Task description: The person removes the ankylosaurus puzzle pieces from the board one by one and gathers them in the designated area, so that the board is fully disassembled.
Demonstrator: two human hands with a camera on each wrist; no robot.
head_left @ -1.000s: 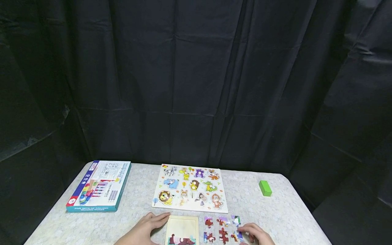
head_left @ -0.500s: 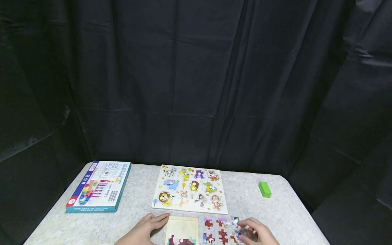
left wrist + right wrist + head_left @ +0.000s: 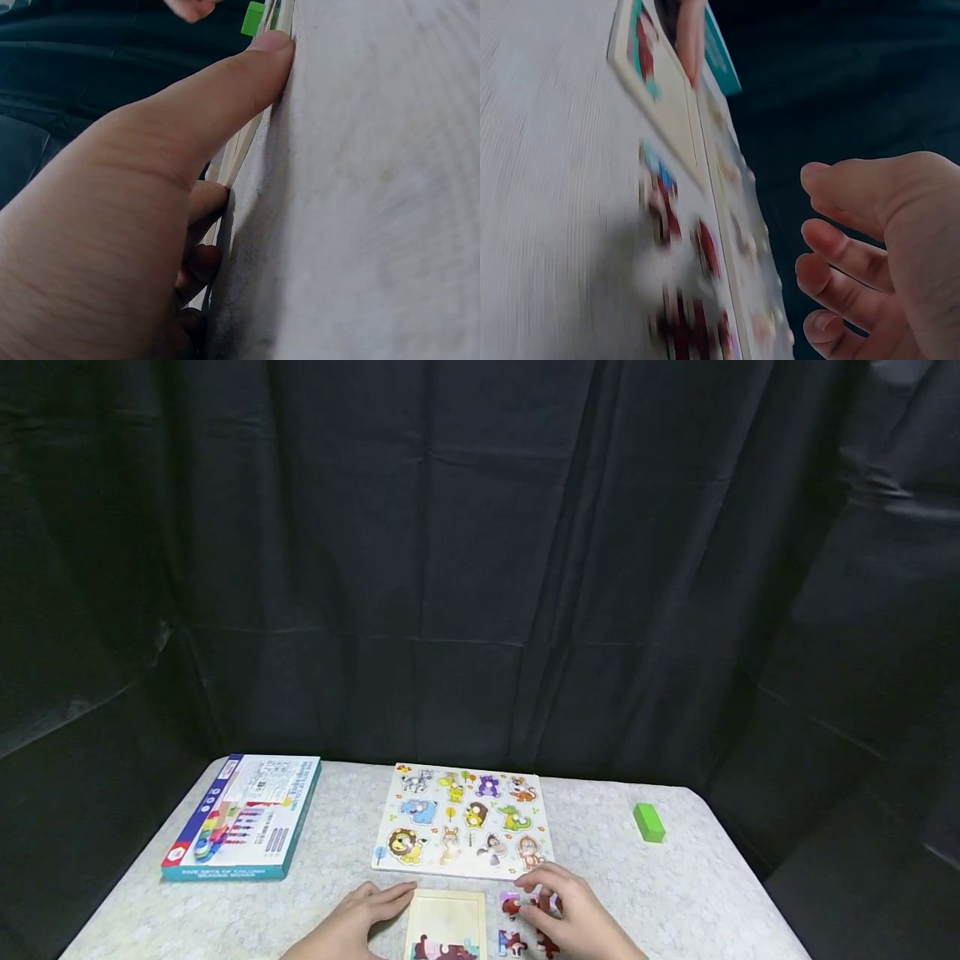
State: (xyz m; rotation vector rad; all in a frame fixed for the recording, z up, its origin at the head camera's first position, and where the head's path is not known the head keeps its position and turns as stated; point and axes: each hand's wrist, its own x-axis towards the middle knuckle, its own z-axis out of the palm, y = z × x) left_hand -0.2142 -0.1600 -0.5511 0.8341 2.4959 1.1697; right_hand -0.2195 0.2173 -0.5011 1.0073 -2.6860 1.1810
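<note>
A shallow wooden puzzle tray (image 3: 450, 910) lies at the front of the table, with dark-red and teal jigsaw pieces in its near part. My left hand (image 3: 352, 918) holds the tray at its left side, index fingertip at the far-left corner; the left wrist view shows the thumb (image 3: 225, 86) stretched along its edge. To the tray's right lie several loose jigsaw pieces (image 3: 512, 942). Over them hovers my right hand (image 3: 573, 914), fingers loosely bent and apart, hiding the right-hand pieces. Nothing sits between its fingers in the right wrist view (image 3: 870, 262).
Behind the tray lies a white animal peg-puzzle board (image 3: 465, 822). A flat toy box (image 3: 243, 818) stands at the left, a green block (image 3: 649, 822) at the right. Black curtain (image 3: 480, 568) hangs around the back and sides of the table (image 3: 615, 860).
My right hand has moved from the right-hand column of pieces leftward and slightly away, now over the middle ones. The left hand and the tray have stayed in place.
</note>
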